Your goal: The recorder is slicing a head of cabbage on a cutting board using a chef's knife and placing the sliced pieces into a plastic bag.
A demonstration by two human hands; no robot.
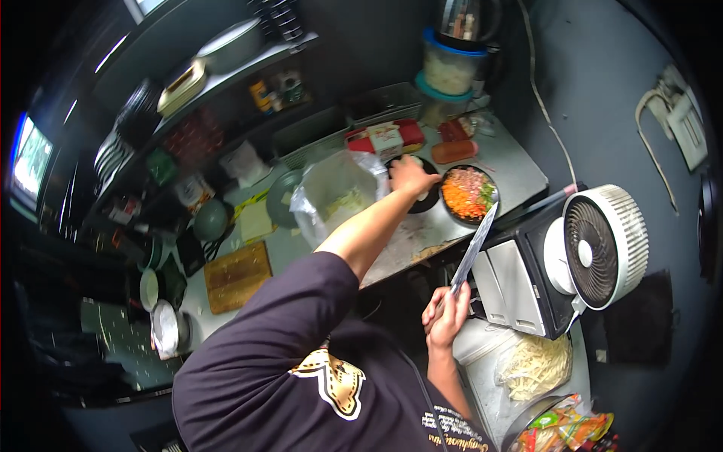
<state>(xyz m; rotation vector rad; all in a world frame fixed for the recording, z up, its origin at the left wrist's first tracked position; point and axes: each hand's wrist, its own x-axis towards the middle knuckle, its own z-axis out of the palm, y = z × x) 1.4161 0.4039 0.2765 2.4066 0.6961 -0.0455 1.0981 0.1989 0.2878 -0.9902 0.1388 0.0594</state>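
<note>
My left hand [411, 174] reaches over a dark bowl [427, 206] on the metal worktop, its fingers bent down into it. Something whitish shows beside and under the fingers, but blur hides whether they grip it. My right hand [447, 313] holds a long kitchen knife [474, 246] by its handle, blade pointing up and away from me. The knife's tip reaches the rim of a black bowl of chopped vegetables [469, 192] in orange, pink and green heaps. Left of my left hand stands an opened clear plastic bag [342, 195] with pale green shreds inside.
A wooden cutting board [238, 277] lies at the left. A white fan [599, 248] stands on a cabinet at the right, above a bag of pale strips [536, 364]. Lidded tubs [449, 70] are stacked at the back, near an orange-red bottle [454, 151].
</note>
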